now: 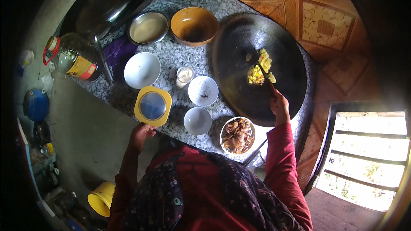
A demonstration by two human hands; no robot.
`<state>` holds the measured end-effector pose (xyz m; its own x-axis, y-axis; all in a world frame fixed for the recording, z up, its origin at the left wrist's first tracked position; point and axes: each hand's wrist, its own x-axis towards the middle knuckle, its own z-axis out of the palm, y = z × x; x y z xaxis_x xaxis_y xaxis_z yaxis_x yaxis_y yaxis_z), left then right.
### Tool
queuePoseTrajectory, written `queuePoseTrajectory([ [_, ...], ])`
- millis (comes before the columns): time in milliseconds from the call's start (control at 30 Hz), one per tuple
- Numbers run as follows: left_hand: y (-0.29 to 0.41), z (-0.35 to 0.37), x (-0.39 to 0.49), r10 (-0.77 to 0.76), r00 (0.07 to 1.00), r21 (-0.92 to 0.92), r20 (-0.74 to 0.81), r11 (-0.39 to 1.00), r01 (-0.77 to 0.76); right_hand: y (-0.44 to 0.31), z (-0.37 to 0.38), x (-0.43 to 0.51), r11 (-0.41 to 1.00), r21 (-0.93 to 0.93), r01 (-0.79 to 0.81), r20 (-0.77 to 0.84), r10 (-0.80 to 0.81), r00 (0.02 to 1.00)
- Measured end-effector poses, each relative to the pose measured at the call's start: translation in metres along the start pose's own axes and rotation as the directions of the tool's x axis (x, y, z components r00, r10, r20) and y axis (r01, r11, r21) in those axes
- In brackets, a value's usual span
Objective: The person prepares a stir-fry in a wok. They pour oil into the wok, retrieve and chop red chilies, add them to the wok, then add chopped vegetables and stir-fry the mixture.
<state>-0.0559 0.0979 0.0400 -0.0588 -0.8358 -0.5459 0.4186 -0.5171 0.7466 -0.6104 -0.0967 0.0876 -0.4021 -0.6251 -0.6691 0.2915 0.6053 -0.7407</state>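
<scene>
In the head view, my right hand (278,104) grips the handle of a wooden spatula (268,80) over a large dark wok (231,54). The spatula's far end reaches into yellow scrambled egg (256,74) with small red bits. My left hand (141,135) is at the counter's front edge, its fingertips at the near side of a square container with a yellow lid (169,110). Whether they grip the lid or only touch it is hard to see. Right of the container stand two small white bowls, an unfilled-looking one (197,121) and one with dark specks inside (203,90).
Near the wok stands a white bowl of brown sliced food (238,134). Farther back are an orange-brown bowl (194,22), a metal bowl of pale liquid (149,29), a larger white bowl (142,70) and a jar of white powder (185,75). An oil bottle (77,61) stands left.
</scene>
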Motion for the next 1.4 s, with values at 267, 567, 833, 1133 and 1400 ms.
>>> queuePoseTrajectory([
  [267, 0.002, 0.002, 0.000, 0.014, 0.999, -0.007, 0.036, 1.000, -0.014, -0.014, -0.044, 0.026, 0.991, -0.042, 0.125, -0.087, -0.128, 0.988],
  [567, 0.009, 0.009, 0.007, -0.003, 0.998, -0.059, 0.063, 0.998, 0.007, 0.062, -0.024, -0.019, 0.295, -0.933, 0.204, 0.072, -0.402, 0.913],
  [833, 0.038, 0.029, 0.002, 0.116, 0.990, 0.054, 0.079, 0.991, -0.120, 0.002, -0.047, -0.069, 0.246, -0.940, 0.235, 0.156, -0.301, 0.941],
  [1133, 0.046, 0.031, -0.001, 0.109, 0.991, 0.098, 0.074, 0.988, -0.116, -0.004, -0.013, -0.043, -0.154, -0.988, -0.013, 0.066, -0.494, 0.867],
  [1400, 0.047, 0.028, -0.004, 0.107, 0.991, 0.113, 0.076, 0.987, -0.115, -0.028, -0.073, -0.069, 0.774, -0.626, 0.097, 0.063, -0.073, 0.995],
])
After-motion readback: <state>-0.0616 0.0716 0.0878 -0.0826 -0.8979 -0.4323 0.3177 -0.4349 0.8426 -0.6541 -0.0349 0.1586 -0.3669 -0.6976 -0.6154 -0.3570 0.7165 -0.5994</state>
